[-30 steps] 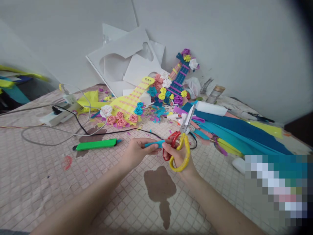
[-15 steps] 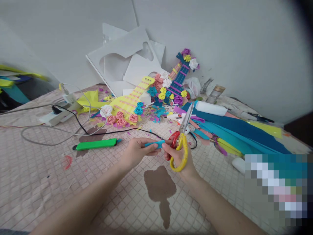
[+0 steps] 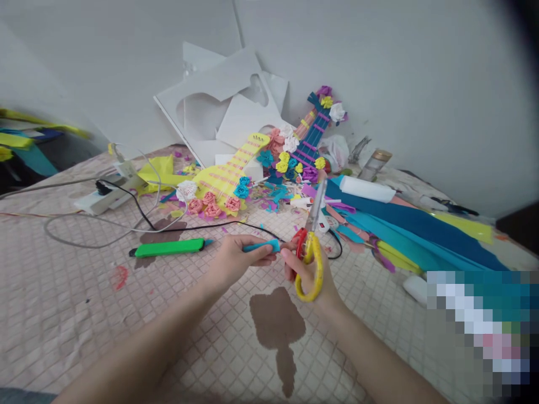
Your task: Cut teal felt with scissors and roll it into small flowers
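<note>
L hand pinches thin teal foam strip; R hand grips plastic-handled scissors.

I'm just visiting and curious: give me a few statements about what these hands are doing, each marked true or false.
1. The right hand holds scissors with red and yellow handles. True.
2. The left hand is empty. False: it pinches a blue strip.
3. A green cutter lies on the mat, apart from both hands. True.
4. The scissors' blades point down at the mat. False: they point up and away from the person.
</note>
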A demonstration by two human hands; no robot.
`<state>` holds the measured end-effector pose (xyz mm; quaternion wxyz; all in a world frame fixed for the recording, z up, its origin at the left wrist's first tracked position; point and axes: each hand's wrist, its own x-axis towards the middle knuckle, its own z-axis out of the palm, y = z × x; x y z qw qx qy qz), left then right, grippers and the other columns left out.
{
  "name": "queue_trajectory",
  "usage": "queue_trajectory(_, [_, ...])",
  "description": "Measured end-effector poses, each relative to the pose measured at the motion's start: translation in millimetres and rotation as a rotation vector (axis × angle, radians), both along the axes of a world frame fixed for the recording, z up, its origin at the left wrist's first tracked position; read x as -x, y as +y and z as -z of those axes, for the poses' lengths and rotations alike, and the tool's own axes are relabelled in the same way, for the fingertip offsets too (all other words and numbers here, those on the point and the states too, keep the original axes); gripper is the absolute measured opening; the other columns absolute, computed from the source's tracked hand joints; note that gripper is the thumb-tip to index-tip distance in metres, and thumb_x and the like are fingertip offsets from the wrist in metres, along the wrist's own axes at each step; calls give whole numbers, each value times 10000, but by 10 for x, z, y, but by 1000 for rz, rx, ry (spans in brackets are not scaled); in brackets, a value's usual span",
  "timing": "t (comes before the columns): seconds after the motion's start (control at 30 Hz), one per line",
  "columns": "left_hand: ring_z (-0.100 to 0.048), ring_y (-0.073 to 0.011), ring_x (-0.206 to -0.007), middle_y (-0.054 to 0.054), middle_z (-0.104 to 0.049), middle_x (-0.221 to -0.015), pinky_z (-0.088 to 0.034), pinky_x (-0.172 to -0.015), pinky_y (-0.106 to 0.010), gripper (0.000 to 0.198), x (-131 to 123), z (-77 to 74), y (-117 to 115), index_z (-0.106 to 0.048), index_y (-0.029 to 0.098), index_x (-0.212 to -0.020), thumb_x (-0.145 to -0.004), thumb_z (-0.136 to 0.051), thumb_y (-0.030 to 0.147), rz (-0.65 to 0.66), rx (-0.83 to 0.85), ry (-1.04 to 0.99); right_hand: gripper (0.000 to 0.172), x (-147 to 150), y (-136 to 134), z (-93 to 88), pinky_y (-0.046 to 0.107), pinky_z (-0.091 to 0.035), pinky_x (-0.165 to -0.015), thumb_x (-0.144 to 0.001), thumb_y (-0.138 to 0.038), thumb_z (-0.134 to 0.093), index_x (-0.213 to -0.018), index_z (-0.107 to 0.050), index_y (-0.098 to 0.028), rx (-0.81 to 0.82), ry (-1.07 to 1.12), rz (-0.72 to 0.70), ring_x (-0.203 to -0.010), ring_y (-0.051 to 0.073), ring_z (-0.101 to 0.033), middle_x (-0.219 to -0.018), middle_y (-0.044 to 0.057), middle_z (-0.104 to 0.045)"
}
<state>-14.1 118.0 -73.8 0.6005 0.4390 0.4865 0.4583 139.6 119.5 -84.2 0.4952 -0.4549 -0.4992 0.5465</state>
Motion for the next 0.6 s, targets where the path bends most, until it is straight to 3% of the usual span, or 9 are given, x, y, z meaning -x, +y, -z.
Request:
queue_trajectory(0.13, [-679,-169,-681,-45,-713,-687,-573,-729,-309,250,104,-96,32,-681,122,-740,-620,-756,328,-96,-23,-68,319,-50,-28,-41,199,-301,-361,-685,-416,-617,-838,-434,-204,-38,-78,-162,-385,47,-396,-707,-38,-546])
queue_trajectory(0.3, [-683,-188,-696,-50,-711,-683,-574,-746,-339,270,165,-205,37,-675,109,-748,-611,-761,326,-188,-91,-77,267,-108,-71,-15,235,-383,-510,-678,-307,-644,-864,-485,-200,-69,-306,-297,-575,112,-492,-709,-24,-540])
queue_trajectory(0.6, [-683,-176,-718,-41,-710,-684,-559,-780,-328,205,36,-472,248,-675,105,-783,-661,-728,262,-194,-175,-48,257,-126,-14,23,217,-358,-460,-692,-328,-629,-853,-467,-211,-81,-225,-289,-541,103,-462,-697,-34,-511])
